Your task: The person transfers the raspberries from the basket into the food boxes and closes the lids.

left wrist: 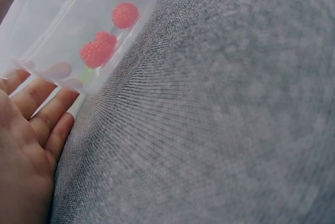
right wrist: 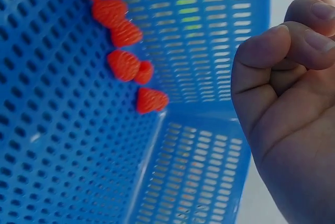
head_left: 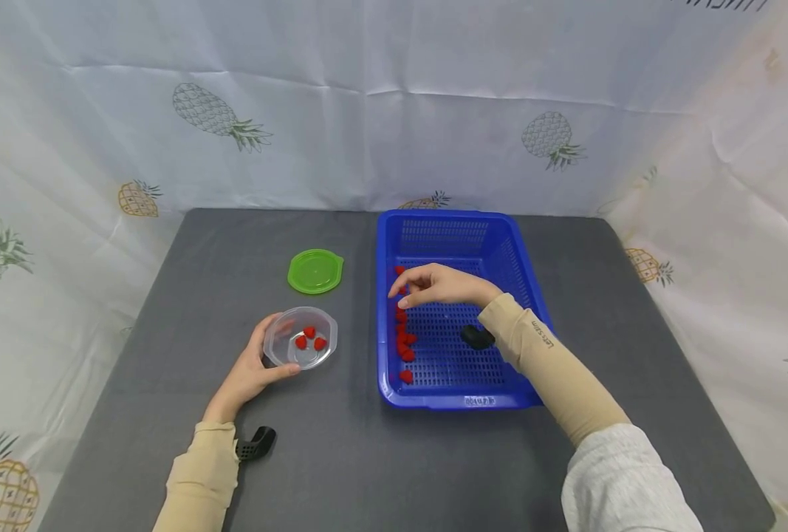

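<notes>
1. Dark grey, woven-looking table (head_left: 340, 458) spreads under both hands, with pineapple-print sheeting (head_left: 367, 133) hanging beyond them.
2. The left hand (head_left: 250, 375) grips a clear container (head_left: 309, 359), thumb at its near edge and fingers against the outer wall, a hold that probably steadies so light a tub.
3. The right hand (head_left: 440, 287) hovers above a blue basket (head_left: 443, 362), fingers loosely bent, thumb and index finger apart, nothing visible between their tips.
4. Within the left hand's container, three raspberries (head_left: 320, 344) sit near one another on the bottom.
5. Under and nearer than the right hand, loose raspberries (head_left: 407, 355) line the basket wall facing the left hand; whether placed or rolled there, I cannot tell.
6. Beyond the left hand, a green lid (head_left: 315, 271) lies apart from the container, presumably set aside so its mouth stays uncovered.
</notes>
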`<state>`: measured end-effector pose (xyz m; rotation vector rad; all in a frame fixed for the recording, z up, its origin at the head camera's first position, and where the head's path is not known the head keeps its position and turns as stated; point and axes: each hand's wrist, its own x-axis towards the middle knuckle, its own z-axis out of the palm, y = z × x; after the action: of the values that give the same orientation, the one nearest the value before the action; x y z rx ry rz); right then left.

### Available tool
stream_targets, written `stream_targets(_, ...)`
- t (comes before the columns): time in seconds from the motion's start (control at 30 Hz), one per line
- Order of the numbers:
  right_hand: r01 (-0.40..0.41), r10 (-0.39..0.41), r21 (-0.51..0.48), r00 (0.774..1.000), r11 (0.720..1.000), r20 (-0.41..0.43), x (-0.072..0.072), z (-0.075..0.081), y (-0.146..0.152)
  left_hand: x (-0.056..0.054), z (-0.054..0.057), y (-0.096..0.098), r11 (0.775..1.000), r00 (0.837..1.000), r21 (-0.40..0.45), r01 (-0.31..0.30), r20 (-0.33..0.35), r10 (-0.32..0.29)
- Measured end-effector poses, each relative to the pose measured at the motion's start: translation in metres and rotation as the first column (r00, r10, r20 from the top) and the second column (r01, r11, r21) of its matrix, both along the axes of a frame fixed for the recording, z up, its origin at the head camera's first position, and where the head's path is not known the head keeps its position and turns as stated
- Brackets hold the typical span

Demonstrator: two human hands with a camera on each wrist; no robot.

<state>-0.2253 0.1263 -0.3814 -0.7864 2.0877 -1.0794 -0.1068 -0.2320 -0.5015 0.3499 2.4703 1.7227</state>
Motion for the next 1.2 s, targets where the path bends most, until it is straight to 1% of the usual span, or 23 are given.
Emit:
stream_targets(0.2, 0.054, -0.055, 0.027, 0.998, 0.998, 0.008, -0.005, -0.011, 0.007, 0.0, 0.002, 0.001, 1.0, 0.999, -0.015, -0.006, 0.031, 0.006)
stream_targets(0.37, 0.11, -0.111, 0.048, 0.994, 0.993, 0.022, -0.01, -0.02, 0.01, -0.001, 0.002, 0.001, 1.0, 0.999, -0.004, -0.008, 0.042, 0.008)
stream_targets(0.47, 0.124, -0.126, 0.063, 0.992, 0.99, 0.025, -0.013, -0.027, 0.011, -0.002, 0.002, 0.001, 1.0, 0.999, 0.001, -0.004, 0.041, 0.004)
stream_targets(0.6, 0.134, -0.136, 0.094, 0.991, 0.986, 0.008, -0.016, -0.034, 0.012, -0.002, 0.002, 0.0, 1.0, 0.999, 0.004, 0.004, 0.036, -0.004)
stream_targets(0.73, 0.164, -0.16, 0.121, 0.986, 0.979, -0.038, -0.018, -0.042, 0.013, -0.002, 0.001, 0.0, 1.0, 0.999, 0.0, 0.002, 0.033, -0.002)
stream_targets(0.8, 0.187, -0.178, 0.133, 0.981, 0.973, -0.076, -0.019, -0.046, 0.013, -0.002, 0.001, -0.001, 1.0, 1.0, -0.005, -0.001, 0.03, 0.001)
stream_targets(0.97, 0.243, -0.212, 0.161, 0.959, 0.956, -0.19, -0.023, -0.058, 0.013, -0.002, 0.001, 0.0, 1.0, 1.0, -0.016, -0.009, 0.027, 0.01)
stream_targets(1.03, 0.26, -0.221, 0.174, 0.951, 0.95, -0.218, -0.024, -0.063, 0.013, -0.002, 0.001, 0.0, 1.0, 1.0, -0.019, -0.011, 0.028, 0.012)
stream_targets(1.1, 0.274, -0.23, 0.186, 0.946, 0.943, -0.229, -0.025, -0.067, 0.013, -0.001, 0.001, 0.0, 1.0, 1.0, -0.022, -0.012, 0.027, 0.013)
stream_targets(1.2, 0.286, -0.241, 0.203, 0.945, 0.937, -0.219, -0.026, -0.072, 0.014, -0.001, 0.001, 0.001, 1.0, 1.0, -0.021, -0.012, 0.028, 0.013)
